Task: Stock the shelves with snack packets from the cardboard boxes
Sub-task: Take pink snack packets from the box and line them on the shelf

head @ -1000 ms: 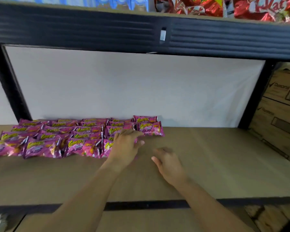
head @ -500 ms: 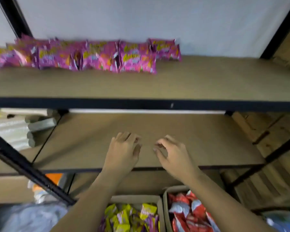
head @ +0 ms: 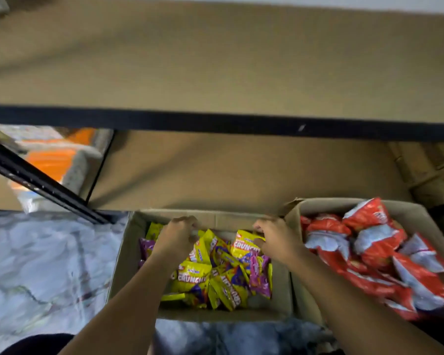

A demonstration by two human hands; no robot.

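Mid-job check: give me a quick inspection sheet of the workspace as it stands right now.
Surface: two bare brown shelf boards with black front rails; no packets in the visible part.
Job's things: left cardboard box with yellow and purple snack packets; right cardboard box piled with red and white packets.
Clutter: orange item behind the left frame post, blurred.
Grippers: left hand and right hand both inside the left box, fingers curled on yellow packets at its far side.
Cables: nothing seen.
Surroundings: pale marbled floor; another cardboard box at far right.
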